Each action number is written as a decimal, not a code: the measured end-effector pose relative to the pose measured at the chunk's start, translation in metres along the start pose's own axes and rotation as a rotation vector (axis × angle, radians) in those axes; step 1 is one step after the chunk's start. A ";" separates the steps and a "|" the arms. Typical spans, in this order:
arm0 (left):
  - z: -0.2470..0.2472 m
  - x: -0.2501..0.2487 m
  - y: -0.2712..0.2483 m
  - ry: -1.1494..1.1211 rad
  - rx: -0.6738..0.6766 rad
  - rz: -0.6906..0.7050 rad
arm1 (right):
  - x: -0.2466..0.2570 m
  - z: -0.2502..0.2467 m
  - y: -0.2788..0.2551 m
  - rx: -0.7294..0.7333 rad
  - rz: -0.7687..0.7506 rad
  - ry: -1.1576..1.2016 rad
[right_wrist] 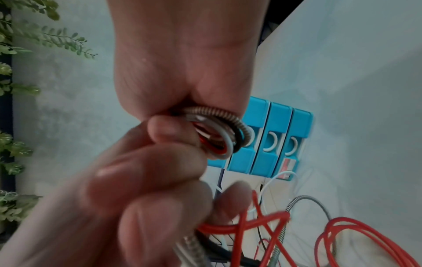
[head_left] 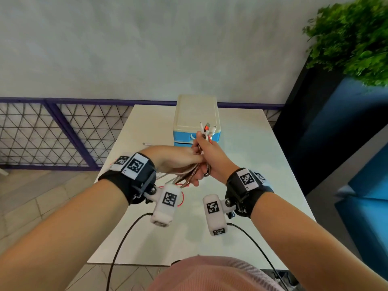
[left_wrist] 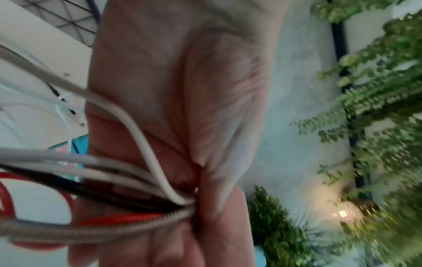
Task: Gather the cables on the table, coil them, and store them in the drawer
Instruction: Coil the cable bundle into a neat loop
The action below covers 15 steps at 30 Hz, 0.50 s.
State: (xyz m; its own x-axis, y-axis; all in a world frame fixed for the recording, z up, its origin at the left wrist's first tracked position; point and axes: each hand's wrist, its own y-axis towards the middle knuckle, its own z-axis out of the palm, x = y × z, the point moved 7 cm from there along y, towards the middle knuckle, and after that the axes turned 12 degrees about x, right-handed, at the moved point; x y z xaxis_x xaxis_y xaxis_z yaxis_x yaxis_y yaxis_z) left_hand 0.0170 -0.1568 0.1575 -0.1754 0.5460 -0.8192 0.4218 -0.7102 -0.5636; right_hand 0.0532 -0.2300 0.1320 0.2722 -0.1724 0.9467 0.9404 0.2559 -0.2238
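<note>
- White table [head_left: 241,185], the largest thing in view, set against a pale grey wall with a purple-framed mesh fence to its left.
- Blue planter block [head_left: 346,133] to the right, topped by leafy green plant [head_left: 357,34].
- Blue-and-cream drawer unit [head_left: 196,118] standing at the far middle of the table; three blue drawer fronts with white curved handles seen from the right wrist view [right_wrist: 276,140], all pushed in.
- Pink clothing at the bottom edge of the head view.
- Left hand [head_left: 178,158] raised above the table, fingers curled round the lower part of the bundle of cables [head_left: 204,139]; in the left wrist view, strands pinched between thumb and fingers [left_wrist: 205,207].
- Right hand [head_left: 210,156] touching the left, fist clamped on the same bundle, thumb upward; from the right wrist view, a small loop of strands pressed inside the curled fingers [right_wrist: 173,133].
- Bundle held in the air in front of the drawer unit, not on the table: white, red, black and braided grey strands, with plug ends sticking up above the right fist.
- Loose lengths of red cable [right_wrist: 342,234] and braided grey cable [right_wrist: 294,204] trailing down onto the table below the hands.
- Small white plug end [head_left: 147,143] lying on the table left of the drawer unit.
</note>
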 end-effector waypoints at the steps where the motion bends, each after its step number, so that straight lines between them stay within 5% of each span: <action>1: 0.003 0.003 -0.003 -0.007 0.056 -0.013 | 0.000 -0.001 0.001 -0.006 -0.003 0.078; 4: 0.015 0.010 -0.003 -0.045 0.124 0.019 | 0.004 -0.004 0.001 -0.007 -0.010 0.302; 9: 0.016 0.011 0.008 0.244 -0.099 0.126 | 0.008 0.000 0.002 0.016 -0.057 0.645; 15: 0.016 0.030 0.012 0.099 -0.122 0.289 | 0.021 -0.018 0.007 -0.043 -0.106 0.819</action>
State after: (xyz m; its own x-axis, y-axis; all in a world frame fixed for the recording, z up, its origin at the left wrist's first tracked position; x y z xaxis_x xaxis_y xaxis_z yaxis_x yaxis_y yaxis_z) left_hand 0.0028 -0.1562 0.1241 0.0524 0.3744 -0.9258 0.5460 -0.7869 -0.2873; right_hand 0.0696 -0.2491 0.1457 0.2284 -0.8362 0.4987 0.9719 0.1654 -0.1677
